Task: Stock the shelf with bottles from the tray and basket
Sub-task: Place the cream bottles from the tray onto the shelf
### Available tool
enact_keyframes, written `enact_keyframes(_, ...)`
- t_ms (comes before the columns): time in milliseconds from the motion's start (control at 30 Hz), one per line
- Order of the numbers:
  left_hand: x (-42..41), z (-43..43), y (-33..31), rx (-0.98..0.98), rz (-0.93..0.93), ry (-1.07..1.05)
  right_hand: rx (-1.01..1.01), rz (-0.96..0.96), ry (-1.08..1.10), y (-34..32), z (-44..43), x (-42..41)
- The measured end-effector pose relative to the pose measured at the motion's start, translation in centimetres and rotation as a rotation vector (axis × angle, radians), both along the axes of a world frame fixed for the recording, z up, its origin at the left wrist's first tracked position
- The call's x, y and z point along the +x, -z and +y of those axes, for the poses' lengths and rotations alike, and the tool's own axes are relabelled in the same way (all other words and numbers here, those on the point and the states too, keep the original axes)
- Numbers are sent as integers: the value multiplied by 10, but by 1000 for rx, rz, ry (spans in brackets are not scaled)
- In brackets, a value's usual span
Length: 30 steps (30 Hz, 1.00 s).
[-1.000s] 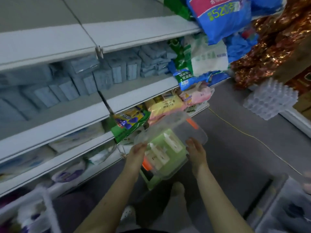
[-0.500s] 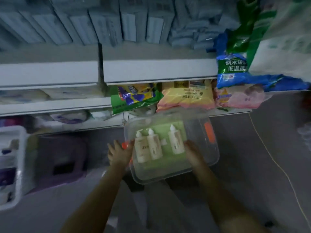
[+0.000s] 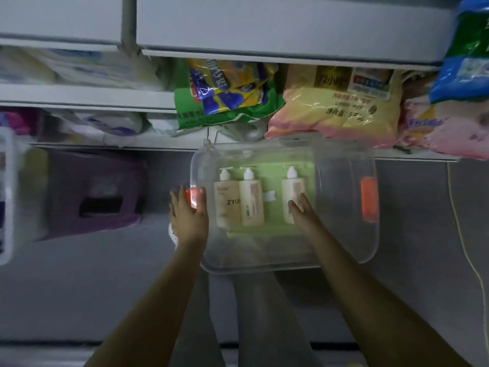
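A: How far along does the stocking look?

B: Barely begun, by the look of it. Three pump bottles (image 3: 239, 201) lie flat on a green tray (image 3: 270, 234) under a clear lid or bin (image 3: 344, 207) with orange latches. None of them shows on the shelf (image 3: 87, 96), which holds a green-and-blue bag (image 3: 227, 96) and a yellow-and-pink bag (image 3: 338, 104) just above the bin.

A: So what is left?

B: Seemingly everything: opening or clearing the clear cover, lifting each bottle out and standing it on the shelf. A white basket (image 3: 6, 197) shows at the far left edge, too blurred to tell its contents.

A: Where are the hands against the bottles?

B: The left hand (image 3: 189, 215) sits at the bin's left end, fingers (image 3: 182, 197) loosely spread around the left orange latch (image 3: 191, 198), just beside the leftmost bottle. Whether it presses the latch cannot be told. The right hand (image 3: 304, 213) lies flat with fingers together over the rightmost bottle (image 3: 292, 192), apparently on the clear cover rather than on the bottle itself.

A: Is anything gripped?

B: No bottle is held by either hand. The two left bottles touch each other; the third lies apart, a small white tag between them.
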<state>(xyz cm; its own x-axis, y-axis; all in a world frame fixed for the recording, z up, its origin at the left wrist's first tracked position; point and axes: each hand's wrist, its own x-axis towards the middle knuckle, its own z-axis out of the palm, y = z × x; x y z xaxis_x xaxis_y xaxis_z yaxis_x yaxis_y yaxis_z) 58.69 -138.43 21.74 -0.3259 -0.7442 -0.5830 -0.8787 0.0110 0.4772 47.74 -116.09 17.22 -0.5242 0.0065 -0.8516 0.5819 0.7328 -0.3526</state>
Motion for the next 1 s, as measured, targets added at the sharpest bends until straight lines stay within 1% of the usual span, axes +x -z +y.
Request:
enact_keyframes(67, 1, 2, 4, -12, 59, -27, 7, -18, -32, 13, -2, 1)
enact_keyframes(167, 5, 4, 11, 16, 132, -84, 59, 43, -22, 31, 3, 3)
enact_keyframes(267, 8, 4, 18, 55, 165, -143, 55, 128, 57, 43, 13, 0)
enact_keyframes(367, 9, 5, 20, 62, 165, -144, 41, 214, 147, 54, 22, -7)
enact_keyframes(500, 6, 5, 18, 32, 171, -135, 73, 231, 224, 67, 33, -19)
enact_keyframes(567, 6, 5, 17, 43, 174, -137, 92, 215, 211, 75, 38, -23)
enact_keyframes(667, 6, 5, 14, 54, 185, -139, 188, 180, 81, 92, 41, -25)
enact_keyframes(733, 6, 5, 15, 68, 199, -147, 201, 144, 70, 87, 33, -24)
enact_keyframes(800, 6, 5, 13, 77, 217, -146, 137, 67, 149, 73, 22, -21)
enact_keyframes(900, 5, 6, 5, 92, 248, -147, -19, -38, 295, 38, 5, -9)
enact_keyframes(933, 5, 5, 6, 103, 254, -151, -68, -34, 326, 21, -1, -3)
enact_keyframes(1000, 5, 2, -1, 198, 263, -157, -166, 5, 362, -17, -14, 11)
